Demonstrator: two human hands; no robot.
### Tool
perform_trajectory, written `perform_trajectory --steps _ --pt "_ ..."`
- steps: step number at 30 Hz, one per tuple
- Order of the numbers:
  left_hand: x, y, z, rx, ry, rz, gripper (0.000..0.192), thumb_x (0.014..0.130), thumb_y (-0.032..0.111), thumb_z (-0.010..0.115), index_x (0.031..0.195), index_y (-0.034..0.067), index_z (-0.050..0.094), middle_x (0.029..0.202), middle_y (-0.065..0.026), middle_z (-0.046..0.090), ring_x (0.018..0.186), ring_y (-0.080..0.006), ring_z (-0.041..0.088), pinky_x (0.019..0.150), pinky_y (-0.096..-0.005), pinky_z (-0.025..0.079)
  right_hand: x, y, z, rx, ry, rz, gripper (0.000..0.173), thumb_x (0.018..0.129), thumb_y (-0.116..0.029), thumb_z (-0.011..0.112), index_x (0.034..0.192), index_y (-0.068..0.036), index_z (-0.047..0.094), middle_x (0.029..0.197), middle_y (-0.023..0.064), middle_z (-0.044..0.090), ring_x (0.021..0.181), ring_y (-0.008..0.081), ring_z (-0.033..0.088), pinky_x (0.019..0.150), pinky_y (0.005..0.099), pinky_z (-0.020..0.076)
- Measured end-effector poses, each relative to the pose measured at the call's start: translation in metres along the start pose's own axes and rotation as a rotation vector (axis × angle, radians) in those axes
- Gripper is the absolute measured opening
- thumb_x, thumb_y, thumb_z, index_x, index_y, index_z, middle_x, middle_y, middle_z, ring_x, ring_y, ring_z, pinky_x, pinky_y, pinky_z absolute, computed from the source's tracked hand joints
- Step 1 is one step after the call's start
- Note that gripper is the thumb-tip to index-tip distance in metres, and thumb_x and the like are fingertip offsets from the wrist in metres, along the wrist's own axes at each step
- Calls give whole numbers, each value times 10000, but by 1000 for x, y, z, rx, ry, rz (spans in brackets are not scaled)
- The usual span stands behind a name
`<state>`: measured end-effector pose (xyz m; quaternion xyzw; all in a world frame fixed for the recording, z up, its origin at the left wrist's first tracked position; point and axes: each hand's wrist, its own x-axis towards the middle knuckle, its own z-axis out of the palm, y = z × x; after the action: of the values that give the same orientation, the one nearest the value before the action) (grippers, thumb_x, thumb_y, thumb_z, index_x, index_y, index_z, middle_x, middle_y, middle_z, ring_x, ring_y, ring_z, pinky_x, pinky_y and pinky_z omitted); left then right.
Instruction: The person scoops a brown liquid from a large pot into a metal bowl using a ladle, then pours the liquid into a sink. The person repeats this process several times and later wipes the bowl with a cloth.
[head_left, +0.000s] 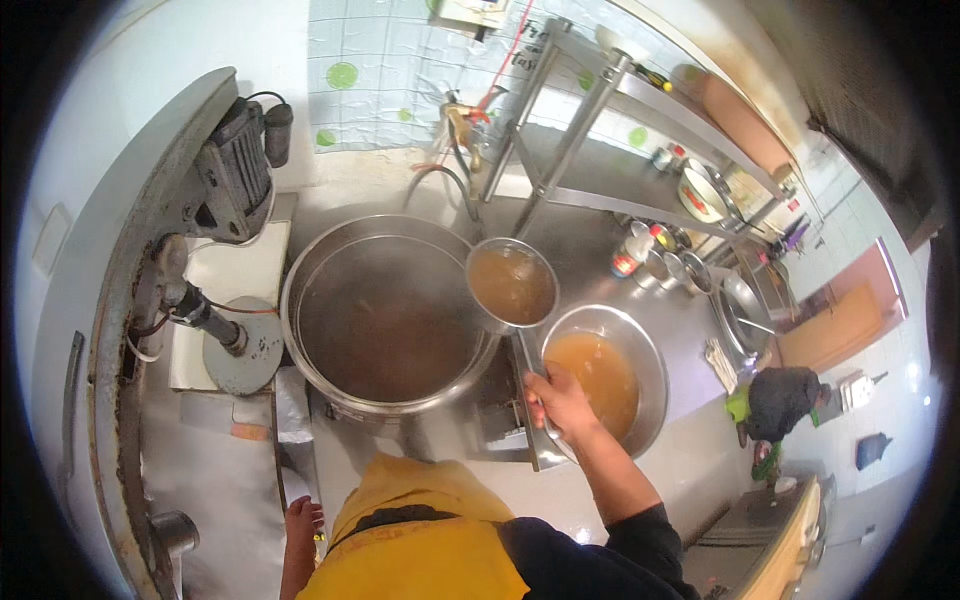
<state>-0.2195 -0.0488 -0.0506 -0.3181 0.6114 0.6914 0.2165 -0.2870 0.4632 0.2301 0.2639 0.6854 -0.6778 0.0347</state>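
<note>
My right hand (561, 401) grips the handle of a large metal ladle (512, 286). Brown liquid fills the ladle's bowl, which hangs between a big steel stockpot (480, 352) and a steel basin (651, 375). Dark, steaming liquid stands in the stockpot. The basin holds lighter, orange-brown liquid, and my right forearm crosses over its near rim. My left hand (304, 516) hangs low by my yellow apron (420, 540), near the counter's edge at the left; its fingers are partly curled, and whether it holds anything is unclear.
A motor-driven machine (236, 169) stands left of the stockpot. On the left counter lies a cleaver (225, 427). A steel shelf rack (637, 195) rises behind the right worktop, with a bottle (634, 251) and several metal containers below. Another person (780, 401) is at far right.
</note>
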Motion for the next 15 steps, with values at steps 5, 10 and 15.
perform_trajectory --steps 5,10,15 --pt "7 12 13 104 -70 13 263 967 200 520 1187 56 520 877 -79 631 696 -165 589 569 -309 504 -83 10 -38 -8 161 32 142 897 -120 557 867 0 488 611 56 514 432 129 478 397 287 422" --pt "11 16 28 125 -123 2 270 938 170 523 1175 42 537 856 -74 630 675 -139 571 576 -272 490 -127 32 -71 -75 365 153 158 887 -121 554 787 -12 499 590 42 497 433 126 480 390 289 428" --pt "17 14 24 65 -162 -3 268 937 172 528 1171 43 536 857 -72 628 675 -136 566 576 -271 488 -136 55 -107 -275 454 255 168 896 -131 571 813 3 515 638 54 539 468 129 521 399 297 455"
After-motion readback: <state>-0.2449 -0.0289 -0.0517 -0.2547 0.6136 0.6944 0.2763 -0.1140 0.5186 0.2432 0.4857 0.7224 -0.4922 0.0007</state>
